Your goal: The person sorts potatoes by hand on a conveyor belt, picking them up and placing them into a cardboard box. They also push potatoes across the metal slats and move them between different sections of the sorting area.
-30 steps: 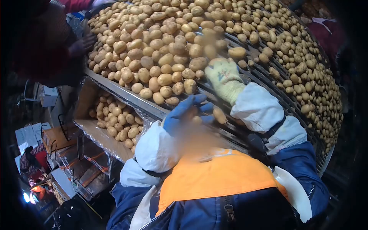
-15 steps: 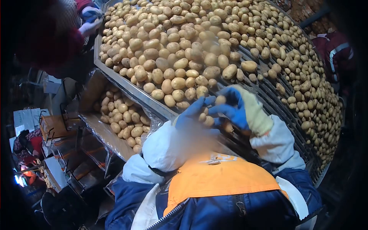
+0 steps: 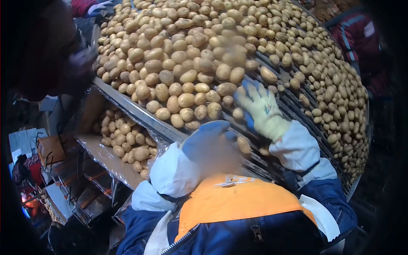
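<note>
My right hand (image 3: 257,105), in a pale yellow glove with blue fingers, lies palm down with its fingers spread at the near edge of the potato heap (image 3: 178,55). A potato (image 3: 238,113) sits just left of its fingers. My left hand (image 3: 207,135), in a blue glove, is over the near edge of the slatted table, close to my chest. A blurred patch covers part of it, so whether it holds anything is hidden. Between my hands a loose potato (image 3: 243,145) lies on the dark slats (image 3: 259,163).
A metal rim (image 3: 138,111) borders the table on the left. Below it stands a plastic-lined cardboard box (image 3: 102,158) holding potatoes. A co-worker's gloved hand (image 3: 100,7) is at the upper left; another person's maroon sleeve (image 3: 350,36) is at the right.
My right hand has moved up and away from my left, from curled fingers to spread ones. The small potatoes between my hands have left that spot. The view has shifted slightly.
</note>
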Demonstrator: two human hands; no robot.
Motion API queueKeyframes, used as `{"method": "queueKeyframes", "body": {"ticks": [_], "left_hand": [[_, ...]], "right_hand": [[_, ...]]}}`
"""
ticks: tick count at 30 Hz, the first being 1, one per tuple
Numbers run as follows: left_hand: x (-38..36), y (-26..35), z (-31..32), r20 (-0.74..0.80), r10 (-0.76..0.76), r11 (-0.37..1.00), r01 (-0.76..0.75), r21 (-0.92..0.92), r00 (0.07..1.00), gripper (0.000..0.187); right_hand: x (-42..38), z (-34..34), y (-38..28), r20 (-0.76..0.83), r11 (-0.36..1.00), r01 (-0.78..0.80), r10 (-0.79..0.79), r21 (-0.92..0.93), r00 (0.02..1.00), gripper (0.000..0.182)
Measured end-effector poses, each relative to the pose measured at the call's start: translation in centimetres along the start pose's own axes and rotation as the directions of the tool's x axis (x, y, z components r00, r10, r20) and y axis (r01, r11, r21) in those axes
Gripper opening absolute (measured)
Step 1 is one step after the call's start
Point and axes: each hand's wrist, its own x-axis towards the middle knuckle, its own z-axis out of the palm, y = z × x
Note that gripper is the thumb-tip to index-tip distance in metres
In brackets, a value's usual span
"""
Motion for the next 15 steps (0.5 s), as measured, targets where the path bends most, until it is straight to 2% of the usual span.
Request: {"method": "queueKeyframes", "body": {"ticks": [1, 2, 3, 4, 5, 6, 7, 9, 10, 12, 13, 15], "left_hand": [[-0.3, 0.2, 0.0, 0.061, -0.068, 0.962, 0.081, -0.261, 0.996, 0.046], [-0.3, 0.5, -0.3, 0.073, -0.076, 0.963, 0.092, -0.253, 0.994, 0.046], [-0.1, 0.6, -0.6, 0.068, -0.040, 0.998, 0.044, -0.051, 0.997, 0.046], [0.1, 0.6, -0.7, 0.074, -0.004, 0.988, -0.007, 0.152, 0.997, 0.046], [-0.8, 1.3, 0.7, 0.027, -0.047, 0.999, 0.048, -0.026, 0.999, 0.046], [-0.2, 0.8, -0.4, 0.035, -0.002, 0.995, -0.002, 0.100, 0.999, 0.046], [0.5, 0.2, -2.0, 0.048, 0.048, 0.974, -0.057, 0.219, 0.998, 0.046], [1.0, -0.5, -3.4, 0.059, 0.052, 0.983, -0.061, 0.171, 0.997, 0.046], [1.1, -0.6, -3.6, 0.057, 0.057, 0.990, -0.064, 0.125, 0.997, 0.045], [1.0, -0.2, -2.8, 0.021, 0.039, 0.990, -0.042, 0.131, 0.999, 0.043], [0.9, -0.1, -2.6, -0.015, 0.029, 0.991, -0.026, 0.134, 0.999, 0.042], [1.4, -0.5, -3.5, 0.005, 0.045, 0.992, -0.045, 0.115, 0.999, 0.041]], "right_hand": [[-1.6, -1.4, -0.2, 0.078, 0.997, 0.076, -0.077, 0.014, 0.994, 0.043], [-2.8, -2.9, -0.7, 0.254, 0.995, 0.069, -0.085, 0.071, 0.963, 0.043], [-3.8, -4.0, -0.2, 0.276, 0.985, 0.135, -0.160, 0.108, 0.948, 0.042], [-4.2, -3.9, 0.6, 0.143, 0.956, 0.061, -0.106, 0.285, 0.984, 0.040], [-4.3, -3.8, 1.5, 0.016, 0.889, 0.013, -0.023, 0.458, 1.000, 0.039], [-3.8, -5.1, 2.3, -0.029, 0.912, -0.093, 0.114, 0.400, 0.993, 0.037], [-5.0, -3.7, 4.0, -0.164, 0.889, -0.231, 0.316, 0.396, 0.935, 0.034], [-6.1, -1.9, 8.3, -0.232, 0.893, -0.396, 0.440, 0.213, 0.868, 0.044], [-5.7, -0.8, 9.4, -0.231, 0.892, -0.400, 0.443, 0.211, 0.866, 0.044], [-4.5, 0.4, 10.7, -0.058, 0.799, -0.600, 0.601, 0.037, 0.797, 0.045], [-3.8, 0.3, 10.8, -0.059, 0.800, -0.599, 0.600, 0.036, 0.798, 0.045], [-1.5, -1.0, 9.3, 0.068, 0.764, -0.642, 0.645, -0.064, 0.761, 0.046]]}}
